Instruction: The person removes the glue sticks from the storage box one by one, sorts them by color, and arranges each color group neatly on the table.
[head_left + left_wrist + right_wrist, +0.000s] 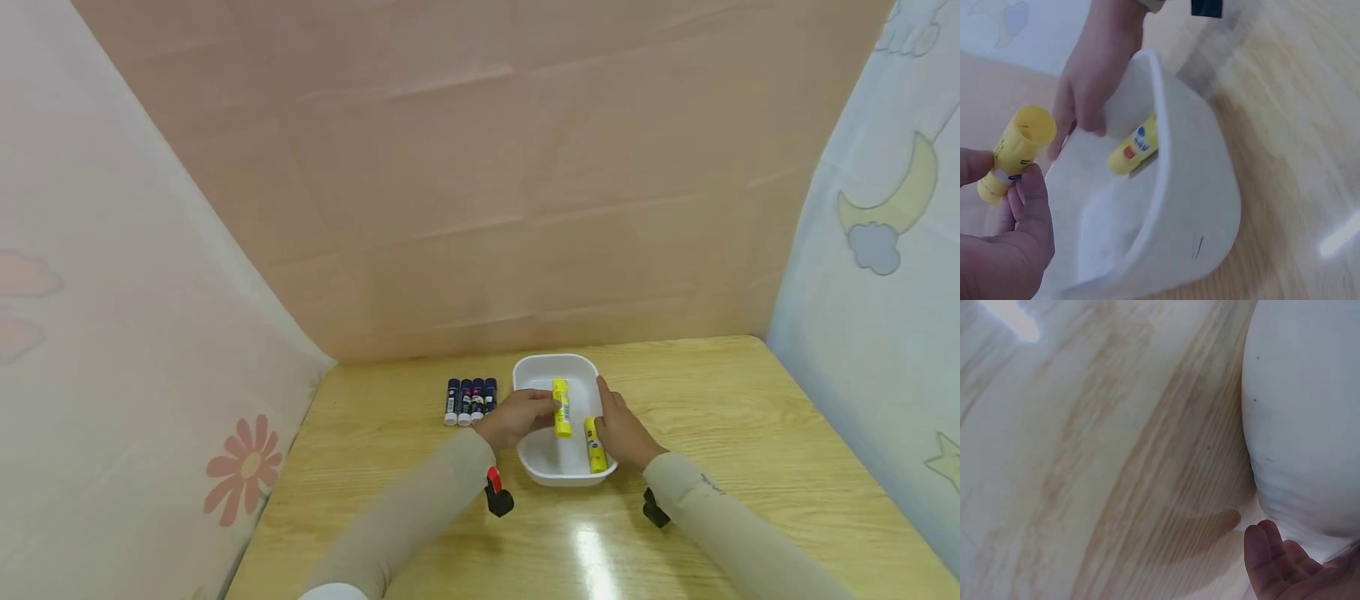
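Note:
My left hand (516, 417) pinches a yellow glue stick (562, 417) between thumb and fingers, holding it over the white plastic basin (557, 480). In the left wrist view this glue stick (1015, 150) is tilted, its hollow end up. A second yellow glue stick (596, 446) lies inside the basin along its right side. My right hand (627, 435) grips the basin's right wall, thumb over the rim and inside. From the right wrist view, its fingers (1266, 556) show curled against the outside of the basin (1310, 412).
Several dark blue glue sticks (465, 402) with white ends lie in a row left of the basin. The wooden table (360, 467) ends at a brown cloth backdrop (450, 208), with printed cloths on both sides.

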A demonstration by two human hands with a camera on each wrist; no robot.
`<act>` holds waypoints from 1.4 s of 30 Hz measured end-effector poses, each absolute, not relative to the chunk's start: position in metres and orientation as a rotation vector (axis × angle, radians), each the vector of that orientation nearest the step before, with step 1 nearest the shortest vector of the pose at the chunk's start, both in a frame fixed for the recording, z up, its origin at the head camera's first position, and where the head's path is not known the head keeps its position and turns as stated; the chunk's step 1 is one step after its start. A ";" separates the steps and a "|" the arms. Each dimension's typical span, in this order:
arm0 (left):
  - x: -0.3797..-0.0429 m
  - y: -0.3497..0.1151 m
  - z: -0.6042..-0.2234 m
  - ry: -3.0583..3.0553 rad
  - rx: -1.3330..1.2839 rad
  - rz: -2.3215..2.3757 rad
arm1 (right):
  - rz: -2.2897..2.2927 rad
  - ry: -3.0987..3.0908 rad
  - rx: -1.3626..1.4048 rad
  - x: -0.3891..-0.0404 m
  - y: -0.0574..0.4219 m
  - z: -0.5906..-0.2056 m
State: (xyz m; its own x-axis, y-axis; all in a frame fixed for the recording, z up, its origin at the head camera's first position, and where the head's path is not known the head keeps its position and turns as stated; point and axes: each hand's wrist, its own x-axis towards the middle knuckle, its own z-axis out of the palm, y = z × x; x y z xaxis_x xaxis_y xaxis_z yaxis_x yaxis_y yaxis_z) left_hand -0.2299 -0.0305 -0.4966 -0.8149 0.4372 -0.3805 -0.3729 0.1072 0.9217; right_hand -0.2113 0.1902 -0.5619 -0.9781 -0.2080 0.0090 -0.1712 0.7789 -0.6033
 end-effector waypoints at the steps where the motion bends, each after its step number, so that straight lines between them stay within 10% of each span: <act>1: -0.232 -0.036 -0.495 1.792 0.065 1.785 | -0.975 2.910 -0.309 -0.212 0.191 -0.562; 25: -0.232 -0.171 -0.528 1.833 -0.018 1.879 | -1.016 2.907 -0.310 -0.217 0.195 -0.566; 42: -0.219 -0.174 -0.545 2.051 -0.126 1.503 | -1.002 2.900 -0.308 -0.219 0.197 -0.565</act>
State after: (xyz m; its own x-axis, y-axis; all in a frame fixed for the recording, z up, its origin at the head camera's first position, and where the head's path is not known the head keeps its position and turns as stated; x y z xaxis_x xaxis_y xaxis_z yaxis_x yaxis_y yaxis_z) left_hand -0.2190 -0.1742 -0.5454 -0.8235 0.2580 -0.5052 -0.4041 0.3583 0.8416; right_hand -0.2191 0.1965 -0.5648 -0.9783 -0.2069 0.0100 -0.1690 0.7691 -0.6164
